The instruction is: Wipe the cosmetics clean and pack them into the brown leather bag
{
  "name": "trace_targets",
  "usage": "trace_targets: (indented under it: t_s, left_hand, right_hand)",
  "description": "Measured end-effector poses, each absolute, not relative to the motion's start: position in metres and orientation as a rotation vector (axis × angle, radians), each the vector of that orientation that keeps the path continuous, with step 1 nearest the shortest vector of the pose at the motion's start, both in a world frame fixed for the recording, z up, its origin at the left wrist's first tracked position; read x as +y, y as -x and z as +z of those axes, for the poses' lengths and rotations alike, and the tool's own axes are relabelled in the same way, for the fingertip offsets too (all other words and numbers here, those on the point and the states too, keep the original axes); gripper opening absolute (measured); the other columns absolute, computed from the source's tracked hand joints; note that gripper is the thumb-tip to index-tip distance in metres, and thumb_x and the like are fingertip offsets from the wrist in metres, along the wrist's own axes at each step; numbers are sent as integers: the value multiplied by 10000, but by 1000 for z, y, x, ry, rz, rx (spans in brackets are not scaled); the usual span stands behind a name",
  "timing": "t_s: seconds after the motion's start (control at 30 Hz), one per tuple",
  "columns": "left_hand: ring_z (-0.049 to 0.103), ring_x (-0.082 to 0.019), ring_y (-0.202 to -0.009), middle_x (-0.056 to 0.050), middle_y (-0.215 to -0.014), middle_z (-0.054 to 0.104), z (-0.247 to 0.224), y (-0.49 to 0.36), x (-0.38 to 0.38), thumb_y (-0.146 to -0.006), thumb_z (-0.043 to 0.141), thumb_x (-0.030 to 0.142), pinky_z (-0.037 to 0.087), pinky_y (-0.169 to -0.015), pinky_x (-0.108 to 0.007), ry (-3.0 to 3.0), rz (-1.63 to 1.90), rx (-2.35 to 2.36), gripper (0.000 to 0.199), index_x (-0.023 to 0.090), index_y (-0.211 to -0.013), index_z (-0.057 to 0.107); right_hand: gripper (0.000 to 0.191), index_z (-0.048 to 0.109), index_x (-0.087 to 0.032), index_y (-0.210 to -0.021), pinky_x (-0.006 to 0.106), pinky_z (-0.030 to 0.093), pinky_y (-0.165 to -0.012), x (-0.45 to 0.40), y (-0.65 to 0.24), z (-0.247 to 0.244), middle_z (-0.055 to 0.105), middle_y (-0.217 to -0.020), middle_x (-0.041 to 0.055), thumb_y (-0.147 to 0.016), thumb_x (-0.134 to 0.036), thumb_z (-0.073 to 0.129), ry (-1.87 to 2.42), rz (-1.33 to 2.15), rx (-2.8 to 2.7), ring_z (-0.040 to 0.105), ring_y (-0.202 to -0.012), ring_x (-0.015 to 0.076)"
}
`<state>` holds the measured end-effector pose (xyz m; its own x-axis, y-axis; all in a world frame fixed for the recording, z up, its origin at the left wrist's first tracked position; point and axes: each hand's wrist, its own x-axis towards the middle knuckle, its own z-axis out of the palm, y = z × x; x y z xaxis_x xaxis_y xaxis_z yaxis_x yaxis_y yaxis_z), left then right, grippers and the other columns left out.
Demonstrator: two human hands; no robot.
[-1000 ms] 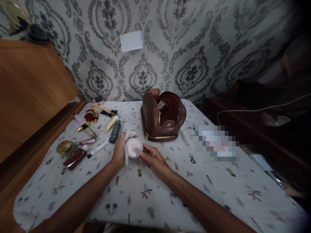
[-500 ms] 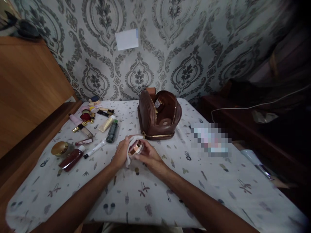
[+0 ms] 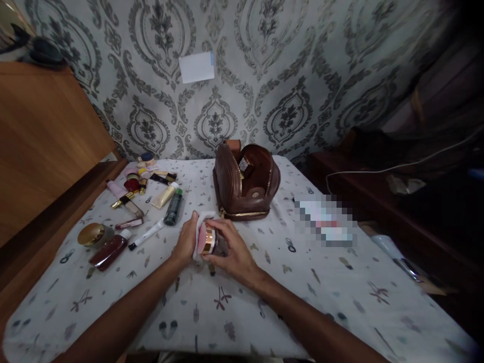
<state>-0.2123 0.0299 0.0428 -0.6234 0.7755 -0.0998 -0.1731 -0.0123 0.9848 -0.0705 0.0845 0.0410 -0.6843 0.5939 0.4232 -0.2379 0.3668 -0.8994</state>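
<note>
Between my hands is a small cosmetic jar with a pink top and a shiny rose-gold band. My right hand grips it from the right, thumb below and fingers above. A white cloth lies in my left hand, pressed close to the jar's pink top. The left fingers are partly hidden behind the cloth. Just beyond my hands stands a brown cosmetic bag, its zipped mouth gaping toward me.
To the left lie a dark green-capped bottle, a cream tube, a white tube, a red bottle, a gold-lidded jar and several smaller cosmetics. A blurred-out flat item and a pale-handled object are at the right.
The jar has turned in my right hand, so its pink top now faces left toward the cloth. My right fingers have shifted around it. The view has tilted slightly.
</note>
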Motion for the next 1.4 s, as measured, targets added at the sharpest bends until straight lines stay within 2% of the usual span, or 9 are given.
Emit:
trace_targets:
  t_s: [0.23,0.4,0.6,0.77,0.87,0.97,1.13,1.3,1.4]
  left_hand:
    - [567,-158,-688,22,-661,602,48,214,33,-740,656,630,449,-680,-249,-669,1816,1699,452,183,-686,614]
    - [585,-152,-737,22,-725,643,53,212,32,-666,734,597,465,-714,-234,-654,1825,1633,430,179,-726,653]
    - [619,-144,-669,16,-731,681,62,205,32,-481,841,582,496,-631,-239,-441,1829,1464,547,171,-789,654]
    - [555,-127,-454,22,-560,622,60,204,32,-610,746,659,412,-411,-221,-536,1676,1425,531,169,-745,589]
    - [555,-115,-452,18,-566,632,57,205,31,-632,743,646,401,-414,-203,-521,1659,1408,522,170,-761,575]
    - [554,-108,-460,25,-569,633,57,206,31,-610,765,633,401,-427,-194,-487,1637,1388,524,176,-765,561]
    - [551,-108,-458,33,-557,626,59,206,32,-577,779,632,399,-434,-193,-463,1616,1394,526,188,-737,548]
    - [547,-101,-453,33,-557,619,57,207,33,-591,771,632,402,-442,-191,-478,1606,1400,508,185,-712,562]
    - [549,-96,-466,37,-565,618,55,208,32,-600,777,622,403,-443,-185,-509,1600,1381,498,184,-713,568]
  right_hand:
    - [785,401,-300,-1434,488,402,-1100,82,64,41,429,-1411,120,-747,-207,770,385,917,-2187,434,-1324,301]
    - [929,267,-297,-1510,493,408,-1101,77,64,43,475,-1398,128,-731,-118,742,355,769,-2246,443,-1313,301]
    - [789,373,-286,-1458,455,434,-1050,90,48,71,516,-1359,122,-769,-247,755,250,723,-2267,492,-1261,290]
    - [798,380,-285,-1458,482,392,-1075,144,25,139,521,-1369,107,-767,-335,776,335,619,-2147,489,-1277,304]
    - [764,433,-199,-1403,458,375,-1067,195,21,183,531,-1337,122,-730,-264,788,424,361,-2253,485,-1251,312]
    - [698,480,-130,-1313,397,443,-940,239,27,209,572,-1214,126,-684,-187,778,596,130,-2483,553,-1105,286]
    - [521,569,-134,-1157,281,432,-773,273,46,209,609,-1126,102,-683,-220,767,746,-167,-2907,584,-977,236]
    - [551,640,-115,-1133,362,403,-828,281,65,192,581,-1211,172,-661,-345,808,750,-656,-3044,526,-1089,324]
    - [406,670,-99,-1097,393,378,-875,288,75,182,611,-1207,184,-733,-262,746,725,-741,-3064,504,-1126,328]
